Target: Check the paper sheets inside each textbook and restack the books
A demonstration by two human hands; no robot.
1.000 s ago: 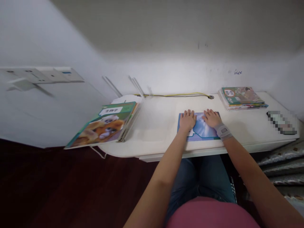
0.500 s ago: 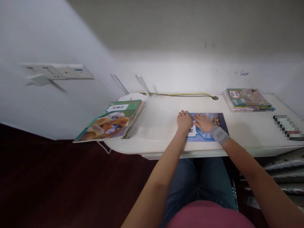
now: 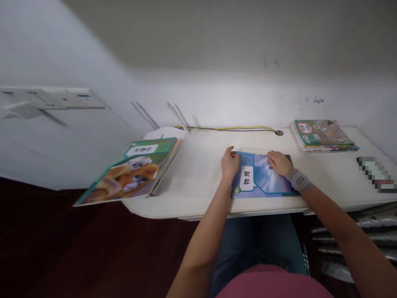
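A blue book with a white title label lies flat near the front edge of the white desk. My left hand is at the book's left edge, with its fingers curled at the upper left corner. My right hand, with a grey band at the wrist, rests on the right part of the cover, its fingers bent and close together. Whether either hand grips the book cannot be made out.
Books with monkeys on the cover overhang the desk's left end, beside a white device with antennas. A book stack stands at the back right, near a pixelated object. Cables run along the wall.
My hands have moved apart, the left to the book's left edge and the right farther right, uncovering the title label. The view has shifted slightly.
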